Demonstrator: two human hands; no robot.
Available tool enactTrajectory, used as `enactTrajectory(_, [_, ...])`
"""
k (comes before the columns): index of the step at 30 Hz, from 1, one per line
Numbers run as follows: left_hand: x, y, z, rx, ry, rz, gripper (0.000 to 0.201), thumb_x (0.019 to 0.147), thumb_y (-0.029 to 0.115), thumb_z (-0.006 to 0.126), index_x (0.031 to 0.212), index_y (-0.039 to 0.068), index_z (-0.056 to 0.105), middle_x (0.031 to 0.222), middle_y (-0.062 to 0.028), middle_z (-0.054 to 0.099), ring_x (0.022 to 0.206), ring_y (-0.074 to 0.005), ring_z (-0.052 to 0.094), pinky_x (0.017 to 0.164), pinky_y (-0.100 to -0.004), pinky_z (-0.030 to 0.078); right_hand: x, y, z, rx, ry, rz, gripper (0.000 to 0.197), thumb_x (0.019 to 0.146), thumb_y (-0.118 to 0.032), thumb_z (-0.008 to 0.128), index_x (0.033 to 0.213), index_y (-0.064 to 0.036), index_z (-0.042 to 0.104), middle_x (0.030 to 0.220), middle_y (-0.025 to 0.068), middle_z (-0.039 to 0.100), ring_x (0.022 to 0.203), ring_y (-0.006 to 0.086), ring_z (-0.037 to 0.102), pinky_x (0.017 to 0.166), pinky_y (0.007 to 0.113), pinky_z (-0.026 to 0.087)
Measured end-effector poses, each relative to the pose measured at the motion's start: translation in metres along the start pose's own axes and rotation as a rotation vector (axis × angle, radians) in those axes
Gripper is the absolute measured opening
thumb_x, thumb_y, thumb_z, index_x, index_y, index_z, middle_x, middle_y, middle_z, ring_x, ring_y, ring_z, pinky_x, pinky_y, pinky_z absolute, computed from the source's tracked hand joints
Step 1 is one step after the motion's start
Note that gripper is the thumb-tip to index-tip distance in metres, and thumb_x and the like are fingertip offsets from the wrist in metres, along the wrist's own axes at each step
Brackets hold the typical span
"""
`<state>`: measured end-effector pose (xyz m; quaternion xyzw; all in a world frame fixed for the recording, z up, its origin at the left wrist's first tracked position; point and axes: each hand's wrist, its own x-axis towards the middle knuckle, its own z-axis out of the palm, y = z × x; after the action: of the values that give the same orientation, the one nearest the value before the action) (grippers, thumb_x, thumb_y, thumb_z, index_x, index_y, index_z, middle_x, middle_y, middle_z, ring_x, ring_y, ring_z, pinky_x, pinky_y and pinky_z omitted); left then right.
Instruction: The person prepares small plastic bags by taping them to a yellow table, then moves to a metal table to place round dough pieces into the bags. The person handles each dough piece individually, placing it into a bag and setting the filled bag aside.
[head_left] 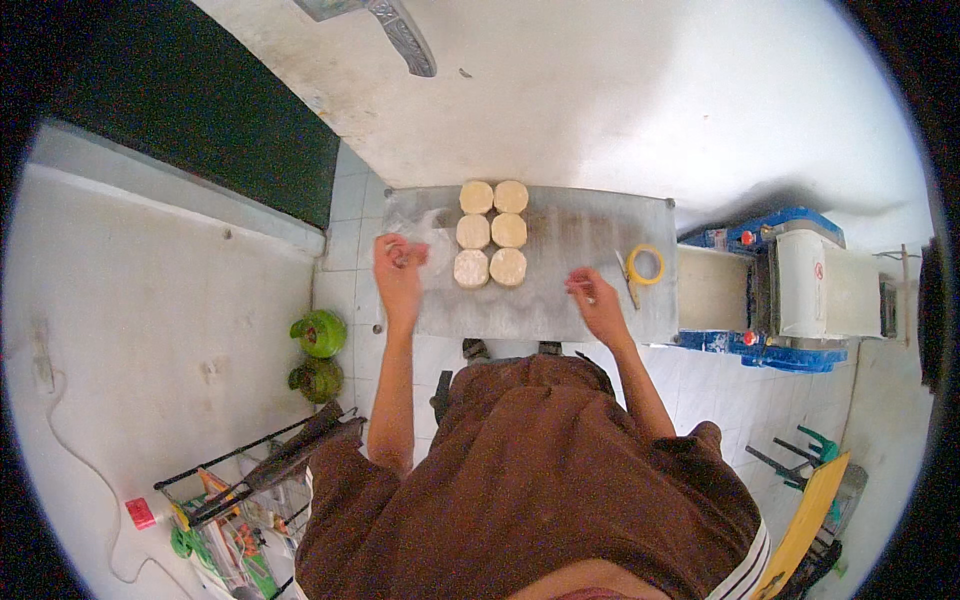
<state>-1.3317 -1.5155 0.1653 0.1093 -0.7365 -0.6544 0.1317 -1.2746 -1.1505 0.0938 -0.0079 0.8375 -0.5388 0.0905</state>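
My left hand is over the left part of a grey metal-topped table. Its fingers are curled together at a crumpled sheet of clear plastic; what they pinch, if anything, I cannot make out. Pale, rounded dough-like blocks stand in two neat columns between my hands. To the right of them, my right hand hovers with bent fingers a little apart and nothing visible in them. Near that hand lie a roll of yellow tape and a slim cutter or scissors-like tool.
A blue and white machine adjoins the table's right end. Green gas cylinders stand on the floor at left. A wire rack holds packages at lower left. A yellow board and stacked chairs are at lower right.
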Motion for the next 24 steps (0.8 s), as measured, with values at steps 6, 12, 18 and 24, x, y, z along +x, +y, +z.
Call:
enactTrajectory(6, [-0.060,0.038,0.054,-0.190,-0.155,-0.334,0.021,0.093,0.009,0.077,0.084,0.008,0.058,0.091,-0.0016,0.068,0.077,-0.0102,0.060,0.068,-0.0251,0.050,0.000,-0.138,0.035,0.178,0.029,-0.120,0.041,0.092,-0.014,0.079,0.125,-0.0039,0.058,0.121,0.0095,0.065,0.103,0.0184,0.066,0.086,0.034,0.057])
enactTrajectory(12, [-0.096,0.052,0.071,-0.503,-0.192,-0.502,0.015,0.097,0.020,0.074,0.091,0.013,0.062,0.079,0.0026,0.057,0.068,-0.0099,0.053,0.061,-0.0278,0.046,-0.005,-0.157,0.037,0.180,-0.241,-0.133,0.047,0.089,-0.022,0.082,0.124,-0.0047,0.057,0.125,0.0113,0.064,0.109,0.0236,0.065,0.085,0.039,0.057])
enactTrajectory(18, [-0.099,0.067,0.056,-0.565,-0.094,-0.541,0.018,0.109,0.026,0.056,0.110,0.010,0.063,0.102,-0.0022,0.068,0.095,-0.0145,0.066,0.076,-0.0316,0.055,-0.001,-0.134,0.053,0.677,-0.072,0.304,0.045,0.103,-0.034,0.067,0.137,-0.0071,0.057,0.123,0.0049,0.069,0.111,0.0214,0.066,0.092,0.035,0.054])
enactTrajectory(24, [-0.100,0.061,0.034,-0.500,-0.187,-0.540,0.025,0.107,0.033,0.061,0.113,0.009,0.063,0.108,-0.0034,0.069,0.099,-0.0175,0.067,0.079,-0.0347,0.055,-0.001,-0.126,0.051,1.018,-0.288,0.404,0.041,0.108,-0.028,0.057,0.139,-0.0023,0.057,0.127,0.0097,0.070,0.113,0.0199,0.067,0.097,0.032,0.054])
